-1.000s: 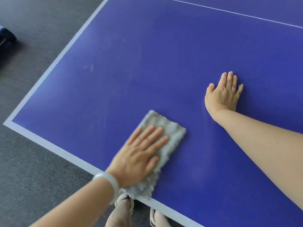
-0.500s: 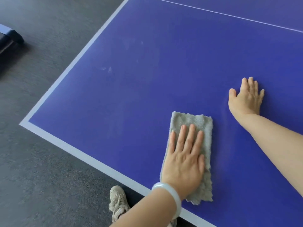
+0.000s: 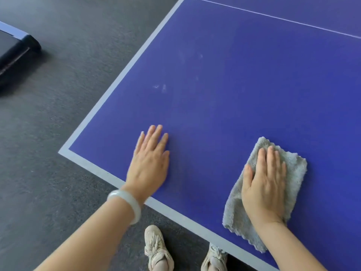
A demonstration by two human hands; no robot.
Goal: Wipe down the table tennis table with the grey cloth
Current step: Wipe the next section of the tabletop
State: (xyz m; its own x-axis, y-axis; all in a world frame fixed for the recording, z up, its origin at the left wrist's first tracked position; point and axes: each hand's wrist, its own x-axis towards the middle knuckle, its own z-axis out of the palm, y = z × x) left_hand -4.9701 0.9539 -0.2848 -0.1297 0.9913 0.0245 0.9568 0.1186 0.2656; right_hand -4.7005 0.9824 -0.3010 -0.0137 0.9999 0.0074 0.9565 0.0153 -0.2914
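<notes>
The right hand [image 3: 265,184] lies flat on the grey cloth [image 3: 295,169], fingers straight and close together, pressing it onto the blue table [image 3: 234,85] by the near edge. Off to its left, well apart from the cloth, the left hand [image 3: 150,163] rests flat on the bare tabletop, fingers slightly spread, with a pale bracelet [image 3: 129,204] on the wrist. Faint smudges [image 3: 162,88] show beyond its fingertips.

I count one blue table tennis table [image 3: 234,75], one fluffy grey cloth [image 3: 294,173], two bare hands, my left hand [image 3: 150,163] and right hand [image 3: 267,184], one pale smooth bangle [image 3: 129,204], two beige laced shoes [image 3: 156,247], and one dark blue-edged object [image 3: 13,49].
</notes>
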